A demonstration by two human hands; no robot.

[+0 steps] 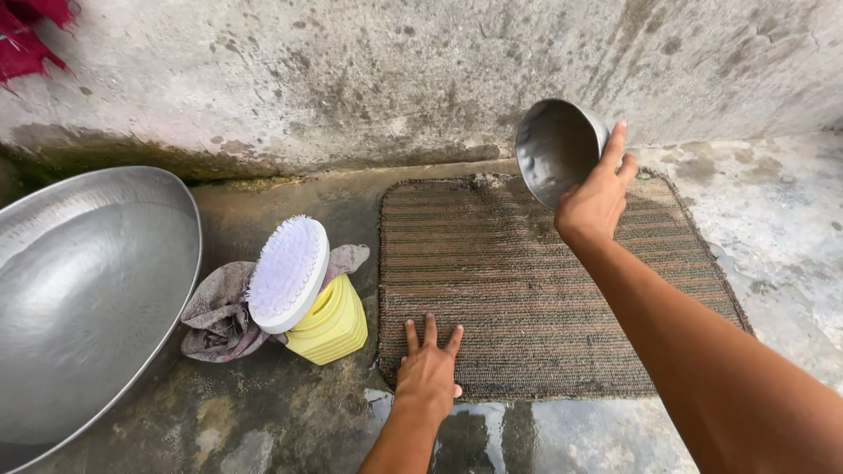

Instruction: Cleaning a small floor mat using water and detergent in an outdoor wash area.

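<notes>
The left hand (428, 373) lies flat, fingers spread and holding nothing, on the near edge of the striped brown woven mat (527, 298) spread over the wet concrete floor (290, 421). Farther out, the right hand (595, 200) grips the rim of a tilted round steel bowl (555, 147) above the mat's far end, near the stained wall (395, 70). A one-handed rim hold could slip if wet, dropping the bowl onto the mat.

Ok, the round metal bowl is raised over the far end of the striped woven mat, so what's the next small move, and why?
Probably tip the round metal bowl further, so whatever it holds lands on the striped woven mat. The right hand holds it tilted above the mat's far end, its mouth facing the camera, and the left hand lies flat on the near edge, pinning the mat to the wet concrete floor. Whether it holds anything isn't visible.
</notes>
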